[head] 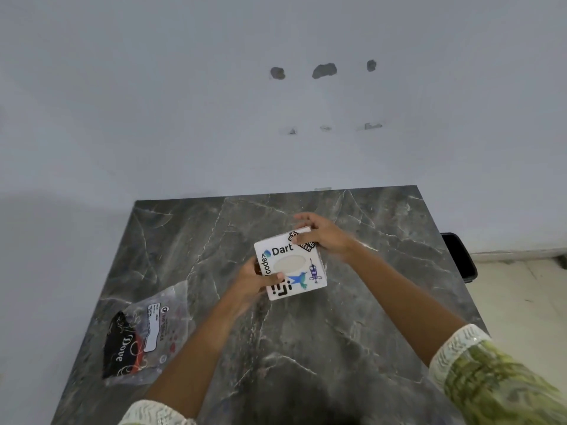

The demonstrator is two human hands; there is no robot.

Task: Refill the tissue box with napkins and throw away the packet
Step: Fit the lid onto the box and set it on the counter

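Observation:
A white square tissue box [290,265] covered in stickers, with an oval opening on top, is held over the middle of the dark marble table [352,317]. My left hand [253,282] grips its near left corner, thumb on top. My right hand [322,234] grips its far right corner. Pale tissue shows through the oval opening. The clear plastic napkin packet [144,332] with a black and red printed label lies flat near the table's left edge, apart from both hands.
A plain grey wall with a few chipped spots rises behind the table. A black object [460,256] stands just past the table's right edge on a light floor. The table's left edge runs close to the packet.

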